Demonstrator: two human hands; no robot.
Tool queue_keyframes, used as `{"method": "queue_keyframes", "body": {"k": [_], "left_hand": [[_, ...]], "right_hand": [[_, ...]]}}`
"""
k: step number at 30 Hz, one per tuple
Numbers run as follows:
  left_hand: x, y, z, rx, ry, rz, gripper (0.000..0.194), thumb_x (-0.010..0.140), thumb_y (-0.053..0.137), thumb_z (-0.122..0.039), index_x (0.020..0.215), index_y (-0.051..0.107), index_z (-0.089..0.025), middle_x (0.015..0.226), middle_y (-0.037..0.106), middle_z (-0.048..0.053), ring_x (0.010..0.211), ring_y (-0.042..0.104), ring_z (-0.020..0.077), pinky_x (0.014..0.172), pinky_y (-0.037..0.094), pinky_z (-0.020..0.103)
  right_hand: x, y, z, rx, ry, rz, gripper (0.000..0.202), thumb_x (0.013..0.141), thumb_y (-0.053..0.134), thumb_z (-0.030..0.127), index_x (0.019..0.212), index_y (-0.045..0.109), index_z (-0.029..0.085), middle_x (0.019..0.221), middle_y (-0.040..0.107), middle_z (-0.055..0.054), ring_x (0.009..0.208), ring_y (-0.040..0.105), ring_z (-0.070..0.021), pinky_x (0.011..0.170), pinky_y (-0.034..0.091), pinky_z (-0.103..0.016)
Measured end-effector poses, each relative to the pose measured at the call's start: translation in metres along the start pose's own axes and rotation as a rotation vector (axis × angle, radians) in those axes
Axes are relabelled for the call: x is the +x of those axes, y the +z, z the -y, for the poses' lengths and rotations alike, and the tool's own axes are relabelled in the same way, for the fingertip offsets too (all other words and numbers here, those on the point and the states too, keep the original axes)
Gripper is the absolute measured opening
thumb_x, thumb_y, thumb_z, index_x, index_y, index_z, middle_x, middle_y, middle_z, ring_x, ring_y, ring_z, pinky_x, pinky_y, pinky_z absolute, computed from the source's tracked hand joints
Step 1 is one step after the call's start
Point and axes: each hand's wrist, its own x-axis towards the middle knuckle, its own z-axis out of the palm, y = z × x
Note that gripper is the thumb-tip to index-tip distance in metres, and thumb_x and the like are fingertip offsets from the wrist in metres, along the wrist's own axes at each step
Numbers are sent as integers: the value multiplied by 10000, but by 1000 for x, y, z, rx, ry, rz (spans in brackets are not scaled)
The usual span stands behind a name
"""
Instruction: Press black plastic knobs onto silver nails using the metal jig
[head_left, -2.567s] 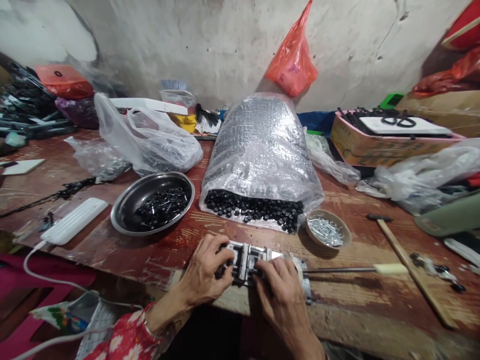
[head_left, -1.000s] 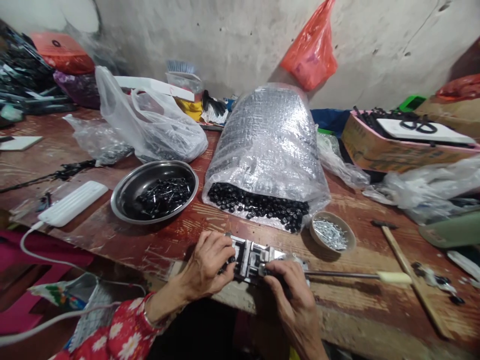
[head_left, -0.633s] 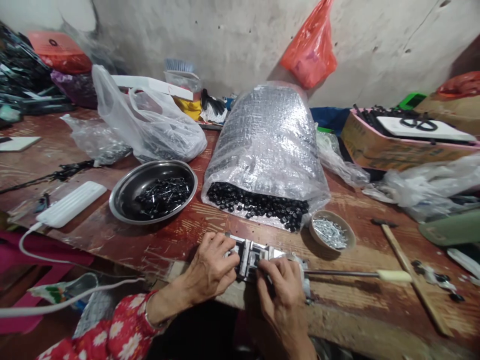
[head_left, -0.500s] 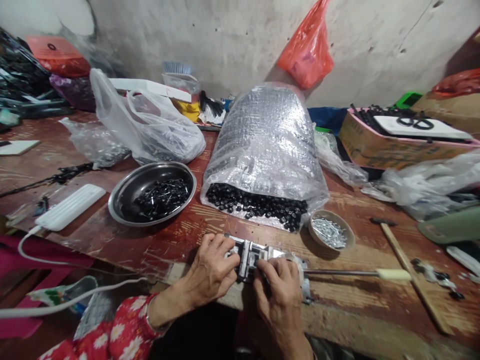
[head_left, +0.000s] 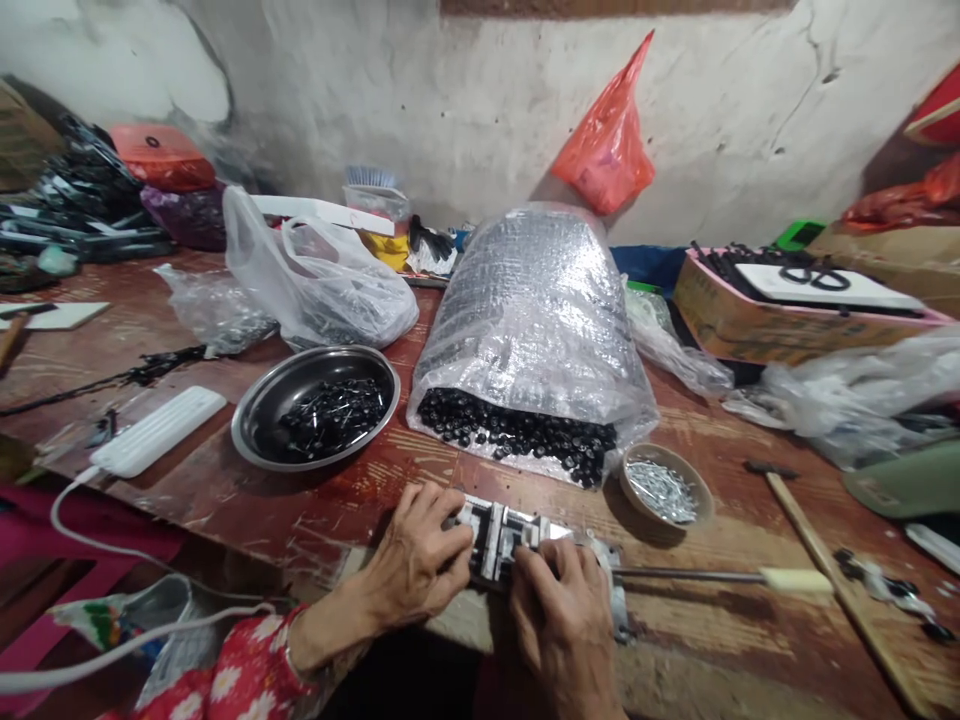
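A small metal vise-like fixture with silver crossbars sits at the table's front edge. My left hand is closed over its left end, fingers curled and pinched together. On the fixture's right part rests my right hand, its thumb and fingers bent together near the middle bars. Whatever is between the fingers of either hand is hidden or too small to name. From the fixture's right side a metal rod lever runs out to a pale yellow grip.
Behind the fixture, a silver bubble-lined bag spills small black parts. A bowl of silver pins or screws stands right of it; a steel bowl with black pieces stands left. A hammer lies at right, a white power strip at left.
The view has tilted up slightly, so everything sits lower in the picture. Both hands stay at the fixture, with only slight finger shifts.
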Motion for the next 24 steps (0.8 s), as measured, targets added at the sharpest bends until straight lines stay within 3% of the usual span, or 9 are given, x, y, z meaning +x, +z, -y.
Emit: {"method": "queue_keyframes", "body": {"k": [9, 14, 24], "left_hand": [[-1, 14, -3, -29, -85, -81, 51, 812, 594, -130, 801, 587, -179, 1020, 580, 84, 929, 481, 243, 811, 366, 400], [-1, 18, -7, -91, -139, -149, 82, 791, 599, -102, 826, 589, -175, 1023, 564, 80, 956, 477, 245, 822, 368, 396], [-5, 15, -2, -121, -117, -119, 63, 828, 607, -123, 834, 608, -186, 1032, 569, 67, 963, 490, 237, 829, 346, 393]], "right_hand": [[3, 8, 7, -31, 38, -35, 120, 896, 597, 149, 963, 603, 248, 880, 577, -47, 876, 454, -268, 800, 348, -429], [0, 10, 7, -13, 78, -66, 116, 919, 570, 143, 954, 609, 247, 866, 558, -46, 865, 455, -264, 791, 356, -420], [1, 8, 2, -33, 37, -56, 89, 935, 554, 168, 895, 586, 241, 847, 539, -45, 835, 466, -256, 745, 356, -395]]}}
